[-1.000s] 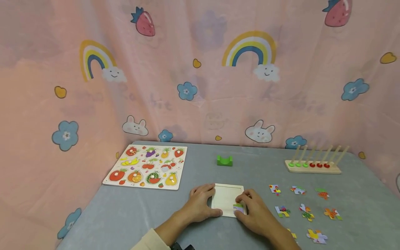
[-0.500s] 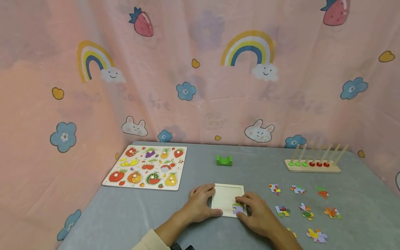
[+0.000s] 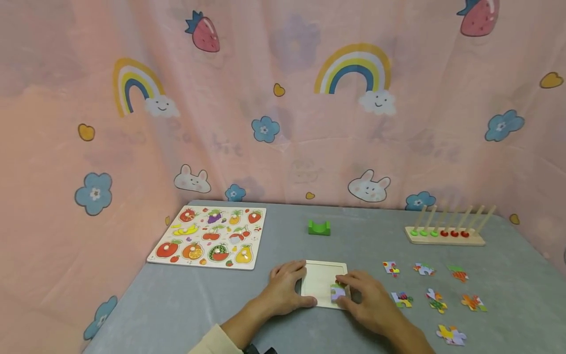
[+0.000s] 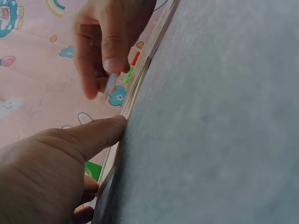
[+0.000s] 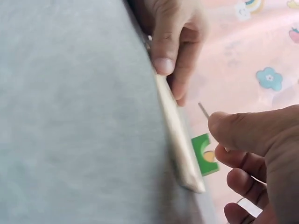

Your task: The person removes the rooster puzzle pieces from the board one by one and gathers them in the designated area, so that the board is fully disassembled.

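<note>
A square pale wooden puzzle tray (image 3: 319,278) with a raised rim lies at the middle of the table. My left hand (image 3: 285,290) grips its left side, the thumb at the front edge and the fingers toward the back corner. Over the tray's right part, my right hand (image 3: 373,304) pinches a purple and green jigsaw piece (image 3: 338,293) between thumb and fingers. In the right wrist view this piece (image 5: 203,110) stands apart from the tray rim (image 5: 177,135), edge-on. The fingers hide part of its picture.
Several loose jigsaw pieces (image 3: 437,300) lie spread on the right of the grey table (image 3: 199,300). A fruit peg puzzle board (image 3: 205,237) is at the back left, a green notched block (image 3: 319,228) behind the tray, and a peg rack with rings (image 3: 444,237) at the back right.
My right hand has shifted a little to the right with the jigsaw piece, and its forearm now covers a loose piece near the front. My left hand keeps its place on the tray.
</note>
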### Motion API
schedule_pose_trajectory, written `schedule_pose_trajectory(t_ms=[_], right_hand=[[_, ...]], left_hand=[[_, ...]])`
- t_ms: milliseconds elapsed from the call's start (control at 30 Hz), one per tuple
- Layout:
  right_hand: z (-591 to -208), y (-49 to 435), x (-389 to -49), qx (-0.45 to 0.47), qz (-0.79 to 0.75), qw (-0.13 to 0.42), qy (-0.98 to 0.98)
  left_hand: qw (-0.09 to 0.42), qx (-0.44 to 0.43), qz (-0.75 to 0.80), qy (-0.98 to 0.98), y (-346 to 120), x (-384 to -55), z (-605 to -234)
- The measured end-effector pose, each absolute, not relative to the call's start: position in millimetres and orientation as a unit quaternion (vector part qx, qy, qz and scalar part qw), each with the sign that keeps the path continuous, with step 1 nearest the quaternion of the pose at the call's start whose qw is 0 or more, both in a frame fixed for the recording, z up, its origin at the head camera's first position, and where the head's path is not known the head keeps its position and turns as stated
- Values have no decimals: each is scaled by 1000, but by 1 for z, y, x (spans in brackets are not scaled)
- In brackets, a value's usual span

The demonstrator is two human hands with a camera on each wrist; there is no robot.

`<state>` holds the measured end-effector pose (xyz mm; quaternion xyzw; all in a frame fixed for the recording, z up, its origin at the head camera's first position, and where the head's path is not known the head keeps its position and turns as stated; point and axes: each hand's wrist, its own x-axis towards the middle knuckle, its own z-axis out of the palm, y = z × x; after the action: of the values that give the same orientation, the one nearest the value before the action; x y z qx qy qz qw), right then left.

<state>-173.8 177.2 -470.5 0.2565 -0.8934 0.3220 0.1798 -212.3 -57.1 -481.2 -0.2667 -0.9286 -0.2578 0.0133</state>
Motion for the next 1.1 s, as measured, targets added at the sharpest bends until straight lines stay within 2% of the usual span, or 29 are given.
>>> schedule_pose_trajectory(t_ms=[333, 1100], right_hand=[[-446, 186, -170, 305, 341, 241, -856], [-394, 218, -149, 342, 355, 270, -827]], left_hand=[[11, -269, -255, -929, -55, -211, -481], [11, -271, -262, -926, -58, -212, -482]])
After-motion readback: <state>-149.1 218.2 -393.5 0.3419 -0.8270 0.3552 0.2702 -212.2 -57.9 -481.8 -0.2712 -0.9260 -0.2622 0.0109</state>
